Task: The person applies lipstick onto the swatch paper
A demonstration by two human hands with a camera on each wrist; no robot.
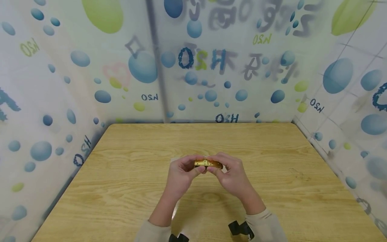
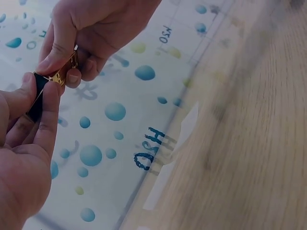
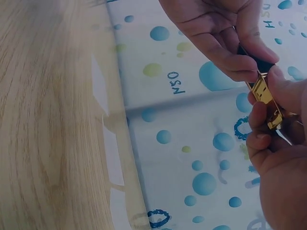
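Observation:
A small shiny gold metal piece (image 1: pixel 211 163) with a black part (image 2: pixel 36 98) is held between both hands above the middle of the table. My left hand (image 1: pixel 180 173) pinches the black end between thumb and fingers. My right hand (image 1: pixel 232 172) grips the gold end, thumb on the near side and fingers behind. In the right wrist view the gold part (image 3: pixel 265 98) looks like a narrow slotted frame, joined to the black part at its upper end. Fingers cover much of it, so its exact kind cannot be told.
The wood-grain table (image 1: pixel 121 188) has a back edge against a curtain (image 1: pixel 187 90) printed with blue and green drops. Similar patterned sheets hang at left and right. Black mounts (image 1: pixel 241 228) sit at both wrists, by the light sleeves (image 1: pixel 266 225).

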